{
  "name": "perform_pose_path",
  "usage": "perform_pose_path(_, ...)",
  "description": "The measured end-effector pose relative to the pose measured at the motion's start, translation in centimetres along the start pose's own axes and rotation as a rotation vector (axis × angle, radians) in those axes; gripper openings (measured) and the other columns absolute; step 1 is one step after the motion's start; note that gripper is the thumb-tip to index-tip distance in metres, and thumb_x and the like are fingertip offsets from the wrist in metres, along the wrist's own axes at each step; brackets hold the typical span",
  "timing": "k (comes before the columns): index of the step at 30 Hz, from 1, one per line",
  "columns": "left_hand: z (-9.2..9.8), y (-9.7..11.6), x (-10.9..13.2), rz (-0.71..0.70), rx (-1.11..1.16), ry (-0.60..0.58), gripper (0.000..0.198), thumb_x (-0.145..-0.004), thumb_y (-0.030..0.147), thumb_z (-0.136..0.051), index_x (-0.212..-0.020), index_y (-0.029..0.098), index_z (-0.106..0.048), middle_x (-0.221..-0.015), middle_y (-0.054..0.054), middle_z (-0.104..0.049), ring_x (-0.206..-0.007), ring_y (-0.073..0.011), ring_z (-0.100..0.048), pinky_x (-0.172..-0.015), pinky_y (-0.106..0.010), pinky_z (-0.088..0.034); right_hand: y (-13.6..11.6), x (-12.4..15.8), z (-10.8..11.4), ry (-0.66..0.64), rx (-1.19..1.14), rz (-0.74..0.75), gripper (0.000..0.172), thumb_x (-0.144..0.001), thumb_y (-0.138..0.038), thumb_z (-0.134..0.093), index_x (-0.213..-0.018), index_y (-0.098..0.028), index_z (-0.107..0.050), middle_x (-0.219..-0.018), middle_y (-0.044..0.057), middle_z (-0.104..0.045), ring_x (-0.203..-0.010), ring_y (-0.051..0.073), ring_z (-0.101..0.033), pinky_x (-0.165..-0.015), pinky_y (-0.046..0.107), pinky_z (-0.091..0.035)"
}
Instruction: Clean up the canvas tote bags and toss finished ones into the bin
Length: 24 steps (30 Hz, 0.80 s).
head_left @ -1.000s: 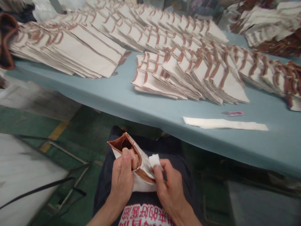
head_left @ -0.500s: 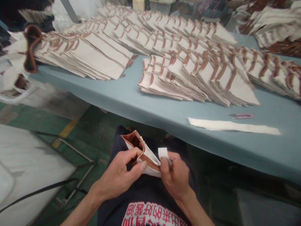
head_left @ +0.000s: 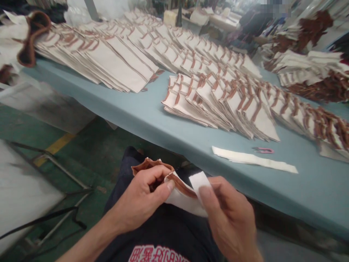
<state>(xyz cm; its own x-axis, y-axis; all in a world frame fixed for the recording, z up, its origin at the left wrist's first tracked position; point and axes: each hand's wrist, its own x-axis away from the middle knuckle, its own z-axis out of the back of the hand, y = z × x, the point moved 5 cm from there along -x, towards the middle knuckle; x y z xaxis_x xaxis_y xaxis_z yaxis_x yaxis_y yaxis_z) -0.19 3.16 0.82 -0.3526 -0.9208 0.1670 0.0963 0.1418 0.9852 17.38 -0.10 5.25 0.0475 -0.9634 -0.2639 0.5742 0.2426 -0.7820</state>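
Note:
A cream fabric piece with brown trim (head_left: 183,202) is held above my lap, its brown-lined end bunched open at the left. My left hand (head_left: 141,196) pinches its trimmed edge between thumb and fingers. In my right hand (head_left: 231,213) is a short white strip (head_left: 198,180), pressed under the thumb, its free end pointing up. That strip lies against or just beside the right end of the brown trim; whether the right fingers also grip the fabric is hidden.
On the blue-covered table (head_left: 131,112) ahead lie rows of overlapping cream pieces with brown trim (head_left: 231,98). Nearer me rest a stack of cream strips (head_left: 253,160) and pink-handled thread snips (head_left: 264,150). A metal-legged stand (head_left: 62,182) is at the left.
My right hand has come closer to the camera and shifted right, with the white strip tilted more. The left hand keeps its pinch on the fabric. The view has turned slightly.

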Motion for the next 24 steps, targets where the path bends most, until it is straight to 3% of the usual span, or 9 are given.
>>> perform_pose_path(4,0.1,0.0,-0.4,0.016,0.097,0.016,0.024,-0.091,0.034,-0.062,-0.078,0.015,-0.067,-0.074,0.000,-0.060,-0.064,-0.0130,-0.051,-0.058,-0.021,-0.042,-1.4,-0.3,-1.0,-0.112,-0.086,-0.053,0.038,-0.102,-0.041,-0.060,-0.070,-0.022,-0.069,-0.051,-0.004,-0.058,-0.040,0.011,-0.048,-0.042,0.023,-0.037)
perform_pose_path(10,0.2,-0.9,-0.2,0.030,0.140,0.065,0.023,-0.087,0.033,-0.066,-0.073,0.015,-0.064,-0.071,0.000,-0.057,-0.062,-0.0116,-0.048,-0.055,-0.020,-0.040,0.6,-1.2,-3.1,-0.241,-0.018,-0.237,0.025,-0.098,-0.036,-0.059,-0.081,-0.020,-0.068,-0.059,-0.004,-0.063,-0.047,0.010,-0.053,-0.044,0.020,-0.036)
perform_pose_path(18,0.7,-1.6,-0.2,-0.010,0.123,0.058,0.028,-0.092,0.037,-0.062,-0.084,0.015,-0.077,-0.081,-0.005,-0.071,-0.069,-0.0160,-0.058,-0.060,-0.022,-0.045,0.8,-0.8,-3.7,-0.185,0.045,-0.307,0.026,-0.096,-0.038,-0.057,-0.077,-0.022,-0.062,-0.057,-0.004,-0.062,-0.046,0.011,-0.054,-0.043,0.020,-0.034)
perform_pose_path(24,0.4,-2.3,0.0,0.010,0.179,0.062,0.031,-0.095,0.038,-0.059,-0.087,0.015,-0.079,-0.069,-0.001,-0.061,-0.058,-0.0119,-0.045,-0.053,-0.022,-0.036,1.0,-0.8,-3.8,-0.160,0.053,-0.327,0.027,-0.094,-0.041,-0.058,-0.075,-0.022,-0.061,-0.058,-0.002,-0.064,-0.047,0.012,-0.055,-0.044,0.021,-0.034)
